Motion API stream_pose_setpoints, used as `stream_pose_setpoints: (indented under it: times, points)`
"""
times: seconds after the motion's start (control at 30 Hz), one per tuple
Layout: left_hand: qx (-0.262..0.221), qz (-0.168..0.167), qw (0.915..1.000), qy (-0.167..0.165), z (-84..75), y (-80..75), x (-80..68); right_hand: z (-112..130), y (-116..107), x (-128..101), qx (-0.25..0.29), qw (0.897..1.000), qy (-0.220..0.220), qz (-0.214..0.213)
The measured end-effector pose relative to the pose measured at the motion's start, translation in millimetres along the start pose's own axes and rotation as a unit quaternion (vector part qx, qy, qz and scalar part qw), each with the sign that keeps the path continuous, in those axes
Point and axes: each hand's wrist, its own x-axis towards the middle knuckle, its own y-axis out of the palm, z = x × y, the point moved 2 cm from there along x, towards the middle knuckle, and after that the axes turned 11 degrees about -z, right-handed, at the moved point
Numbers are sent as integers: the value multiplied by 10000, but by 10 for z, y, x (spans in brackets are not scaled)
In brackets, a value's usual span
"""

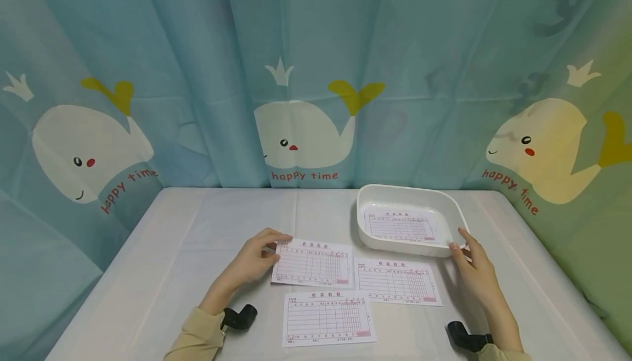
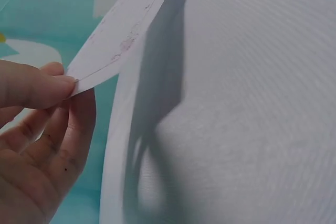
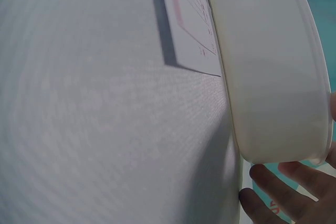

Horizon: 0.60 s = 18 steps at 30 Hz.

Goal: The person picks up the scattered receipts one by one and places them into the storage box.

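My left hand (image 1: 254, 259) pinches the left edge of a white receipt slip (image 1: 313, 263) printed with a red grid. In the left wrist view, the slip (image 2: 118, 38) tilts between thumb and fingers, its shadow falling on the cloth. A second receipt slip (image 1: 397, 281) lies just right of it, a third (image 1: 328, 320) in front. My right hand (image 1: 476, 268) holds the front right corner of a white plastic tray (image 1: 405, 248), thumb and index finger at the rim. The right wrist view shows other fingers against the outer wall (image 3: 273, 77). Inside the tray rests another receipt slip (image 1: 401, 226).
A white cloth (image 1: 217, 224) covers the table. Behind its far edge hangs a blue-green curtain (image 1: 197, 75) with whale prints. Each wrist carries a black camera mount, the left (image 1: 240, 317) near the front slip.
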Motion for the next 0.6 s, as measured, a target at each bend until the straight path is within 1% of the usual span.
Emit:
stream_pose_setpoints:
  times: [0.13, 0.33, 0.4, 0.6]
  points:
    - [-328, -21, 9994, -115, -2, -40, 7, 8, -3, -2, 8, 10000, -16, -19]
    - [-871, -8, 9962, -71, 3, -97, 26, 7, -4, -3, 20, 10000, 1, -5]
    - [-983, -17, 9951, -89, 9, -107, 33, 4, -5, 1, 20, 10000, 2, 13]
    - [-1305, -64, 9914, 54, -5, -142, 42, -2, -7, 8, 25, 9999, 58, 95]
